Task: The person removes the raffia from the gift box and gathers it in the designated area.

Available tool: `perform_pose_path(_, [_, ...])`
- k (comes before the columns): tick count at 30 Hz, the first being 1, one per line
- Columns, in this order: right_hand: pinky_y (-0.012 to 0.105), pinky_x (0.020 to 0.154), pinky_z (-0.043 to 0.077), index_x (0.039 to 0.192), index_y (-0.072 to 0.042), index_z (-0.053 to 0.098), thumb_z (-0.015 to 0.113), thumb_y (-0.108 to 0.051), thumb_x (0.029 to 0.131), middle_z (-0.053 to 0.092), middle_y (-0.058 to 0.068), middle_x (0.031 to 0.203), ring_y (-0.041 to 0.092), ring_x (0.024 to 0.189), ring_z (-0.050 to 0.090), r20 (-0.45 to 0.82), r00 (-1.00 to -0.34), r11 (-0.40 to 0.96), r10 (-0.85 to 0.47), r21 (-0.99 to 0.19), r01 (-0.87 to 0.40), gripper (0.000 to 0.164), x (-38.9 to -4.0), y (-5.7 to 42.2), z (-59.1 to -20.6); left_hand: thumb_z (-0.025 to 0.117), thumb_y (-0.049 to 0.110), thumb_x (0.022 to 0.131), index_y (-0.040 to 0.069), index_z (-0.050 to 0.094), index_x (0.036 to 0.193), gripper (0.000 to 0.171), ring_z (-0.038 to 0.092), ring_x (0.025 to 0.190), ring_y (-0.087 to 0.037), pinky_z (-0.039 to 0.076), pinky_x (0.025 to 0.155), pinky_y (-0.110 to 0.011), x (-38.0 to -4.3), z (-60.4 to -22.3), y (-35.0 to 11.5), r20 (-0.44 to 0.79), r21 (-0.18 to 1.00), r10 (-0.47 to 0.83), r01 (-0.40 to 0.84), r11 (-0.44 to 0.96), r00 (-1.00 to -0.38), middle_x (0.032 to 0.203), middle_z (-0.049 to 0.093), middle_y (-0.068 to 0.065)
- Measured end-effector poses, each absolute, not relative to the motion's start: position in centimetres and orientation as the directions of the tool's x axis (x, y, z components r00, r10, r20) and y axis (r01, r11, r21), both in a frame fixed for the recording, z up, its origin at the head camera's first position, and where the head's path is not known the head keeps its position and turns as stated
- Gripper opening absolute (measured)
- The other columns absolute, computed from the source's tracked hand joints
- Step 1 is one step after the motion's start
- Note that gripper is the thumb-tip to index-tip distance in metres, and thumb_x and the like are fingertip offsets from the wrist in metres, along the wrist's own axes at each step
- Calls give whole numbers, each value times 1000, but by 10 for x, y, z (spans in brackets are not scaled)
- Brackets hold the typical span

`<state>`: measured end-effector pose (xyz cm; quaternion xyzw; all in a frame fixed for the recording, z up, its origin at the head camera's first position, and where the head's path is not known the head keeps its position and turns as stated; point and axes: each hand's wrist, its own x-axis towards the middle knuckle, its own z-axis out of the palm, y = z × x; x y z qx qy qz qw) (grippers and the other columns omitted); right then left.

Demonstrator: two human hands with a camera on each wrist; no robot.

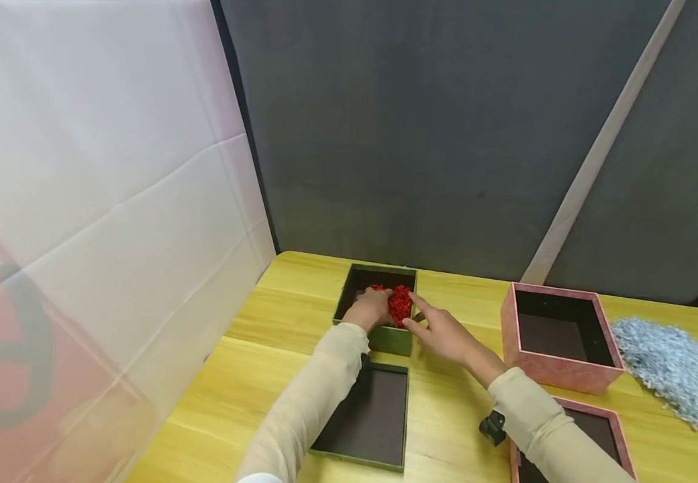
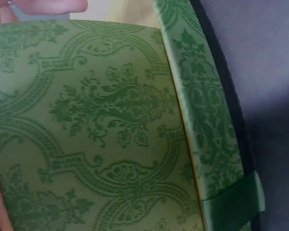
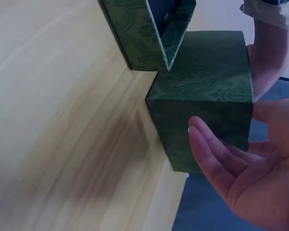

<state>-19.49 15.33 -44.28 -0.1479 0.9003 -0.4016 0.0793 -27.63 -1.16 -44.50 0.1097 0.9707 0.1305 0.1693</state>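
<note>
Red shredded paper [image 1: 400, 306] is heaped in an open green patterned box [image 1: 390, 340]. My left hand [image 1: 370, 308] reaches over the near rim into the box and rests at the left of the red heap, its fingertips partly hidden. At the box's right side is my right hand [image 1: 445, 332], index finger and thumb extended toward the red paper. The right wrist view shows the fingers of this hand [image 3: 260, 168] spread beside the box wall. In front of the box lies its green-edged lid [image 1: 379, 416], dark inside facing up.
To the right stand an open pink box [image 1: 566, 372] and, nearer, a pink-edged lid [image 1: 621, 439] partly under my right forearm. A pile of light blue shredded paper [image 1: 678, 376] lies beside the pink box. A grey partition [image 1: 397, 134] rises behind the yellow wooden table [image 1: 252, 362].
</note>
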Motion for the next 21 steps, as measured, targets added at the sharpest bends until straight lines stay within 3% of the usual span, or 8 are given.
perform_pose_path(6, [40, 73, 58, 165, -13, 24, 51, -37, 110, 64, 24, 128, 30, 83, 73, -54, -940, 574, -337, -803, -160, 65, -195, 150, -448, 82, 22, 90, 14, 61, 145, 60, 63, 122, -29, 52, 101, -43, -282, -450, -25, -240, 290, 324, 251, 924, -915, 136, 67, -11])
perform_pose_path(13, [38, 70, 56, 164, -15, 25, 51, -37, 110, 69, 17, 113, 29, 81, 72, -56, -937, 586, -343, -793, -167, 64, -196, 145, -451, 83, 14, 89, 8, 67, 137, 51, 66, 116, -30, 55, 94, -44, -278, -451, -38, -244, 430, 279, 154, 890, -929, 133, 67, -13])
perform_pose_path(21, [39, 72, 57, 165, -16, 23, 50, -37, 110, 69, 17, 116, 29, 83, 72, -64, -939, 604, -337, -780, -164, 65, -200, 149, -447, 80, 12, 91, -2, 62, 140, 53, 64, 121, -35, 52, 102, -44, -284, -426, -49, 40, 559, 264, 241, 793, -964, 136, 65, -21])
